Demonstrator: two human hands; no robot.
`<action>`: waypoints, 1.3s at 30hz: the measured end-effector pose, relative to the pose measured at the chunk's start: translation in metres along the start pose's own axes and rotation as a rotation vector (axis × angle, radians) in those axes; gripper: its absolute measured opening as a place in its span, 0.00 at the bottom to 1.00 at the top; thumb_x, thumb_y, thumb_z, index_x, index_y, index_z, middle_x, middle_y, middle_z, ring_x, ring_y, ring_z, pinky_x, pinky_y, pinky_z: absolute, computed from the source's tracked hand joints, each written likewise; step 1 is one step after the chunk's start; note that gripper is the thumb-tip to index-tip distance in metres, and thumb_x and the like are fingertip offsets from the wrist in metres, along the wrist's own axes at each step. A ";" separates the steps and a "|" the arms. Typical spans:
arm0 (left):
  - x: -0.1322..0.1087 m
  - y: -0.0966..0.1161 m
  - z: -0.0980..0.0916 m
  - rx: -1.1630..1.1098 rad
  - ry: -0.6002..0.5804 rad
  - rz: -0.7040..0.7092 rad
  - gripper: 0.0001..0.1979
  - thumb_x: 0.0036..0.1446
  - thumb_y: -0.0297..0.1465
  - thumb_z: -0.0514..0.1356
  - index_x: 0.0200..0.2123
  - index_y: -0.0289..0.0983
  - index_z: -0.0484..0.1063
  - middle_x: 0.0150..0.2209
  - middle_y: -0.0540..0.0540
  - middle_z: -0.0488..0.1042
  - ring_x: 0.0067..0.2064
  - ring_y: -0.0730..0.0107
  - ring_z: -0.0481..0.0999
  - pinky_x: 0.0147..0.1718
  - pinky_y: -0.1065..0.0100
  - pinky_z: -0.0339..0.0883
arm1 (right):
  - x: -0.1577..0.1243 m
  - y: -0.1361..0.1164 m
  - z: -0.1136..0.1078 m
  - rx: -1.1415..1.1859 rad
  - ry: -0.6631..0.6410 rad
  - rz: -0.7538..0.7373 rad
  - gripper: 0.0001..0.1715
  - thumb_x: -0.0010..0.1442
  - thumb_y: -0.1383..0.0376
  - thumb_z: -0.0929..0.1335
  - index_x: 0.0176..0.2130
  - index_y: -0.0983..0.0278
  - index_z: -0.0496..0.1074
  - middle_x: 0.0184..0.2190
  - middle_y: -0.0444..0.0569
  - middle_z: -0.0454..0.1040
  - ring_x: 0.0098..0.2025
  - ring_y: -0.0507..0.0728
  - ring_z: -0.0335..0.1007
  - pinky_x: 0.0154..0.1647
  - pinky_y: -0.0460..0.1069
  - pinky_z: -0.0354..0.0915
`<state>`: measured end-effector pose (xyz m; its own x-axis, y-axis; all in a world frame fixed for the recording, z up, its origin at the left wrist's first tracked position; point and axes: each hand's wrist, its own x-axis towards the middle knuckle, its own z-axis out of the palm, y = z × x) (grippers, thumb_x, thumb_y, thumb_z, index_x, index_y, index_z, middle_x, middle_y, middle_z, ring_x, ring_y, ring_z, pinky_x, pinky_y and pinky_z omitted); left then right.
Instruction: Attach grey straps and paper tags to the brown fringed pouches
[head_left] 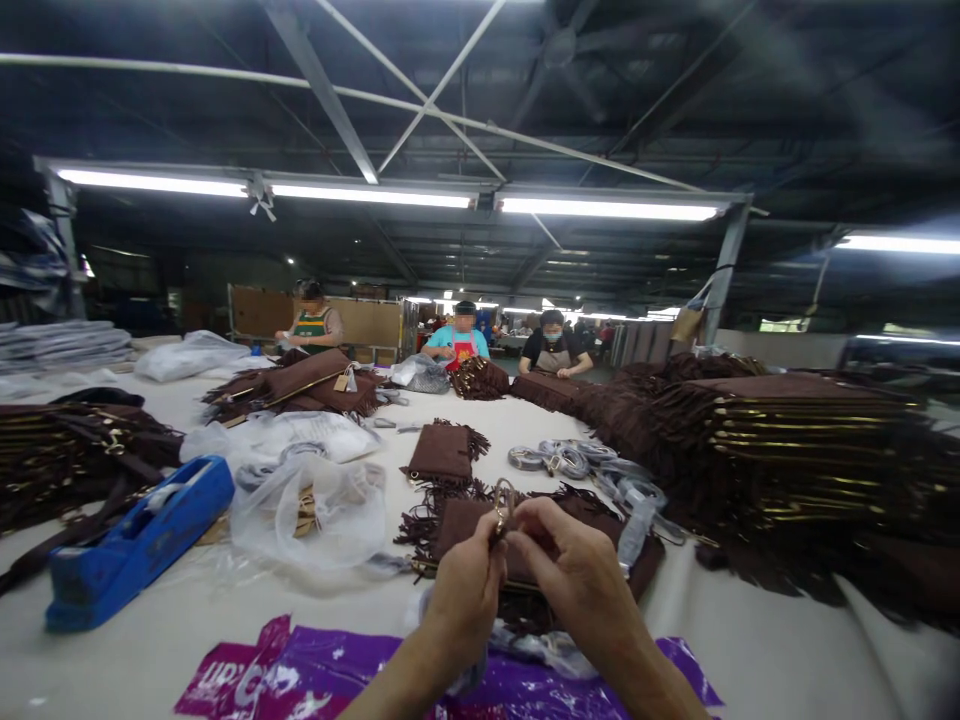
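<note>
Both my hands meet above a brown fringed bag [457,525] that lies on the table. Between the fingertips of my left hand [466,575] is a gold metal clasp [503,500], pinched upright. My right hand [577,560] is closed beside it, its thumb and fingers pressed together at the clasp's lower end; the exact part they grip is hidden. Beyond the hands lies a smaller brown fringed pouch [441,452]. Straps in clear wrap [570,458] lie coiled to its right. Purple printed plastic [337,665] spreads under my forearms.
A blue tape dispenser [142,545] stands at the left, next to a clear plastic bag [307,515] with small tan tags inside. Tall stacks of brown fringed bags [795,440] fill the right side. More brown bags [300,380] lie further back. Several people work across the table.
</note>
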<state>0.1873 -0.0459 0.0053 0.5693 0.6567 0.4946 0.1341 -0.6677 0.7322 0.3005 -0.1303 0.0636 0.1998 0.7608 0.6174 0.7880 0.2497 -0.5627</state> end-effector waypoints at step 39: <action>0.003 0.023 0.042 -0.152 -0.050 -0.034 0.14 0.57 0.28 0.53 0.20 0.35 0.67 0.23 0.49 0.66 0.28 0.72 0.65 0.28 0.71 0.57 | -0.052 0.074 -0.015 0.249 -0.089 0.286 0.16 0.56 0.57 0.69 0.43 0.60 0.71 0.25 0.42 0.75 0.25 0.53 0.69 0.26 0.46 0.67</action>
<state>0.2263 -0.0742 0.0043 0.6065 0.6574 0.4471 0.0318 -0.5819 0.8126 0.3574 -0.1601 -0.0023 0.3315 0.8669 0.3723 0.5399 0.1494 -0.8284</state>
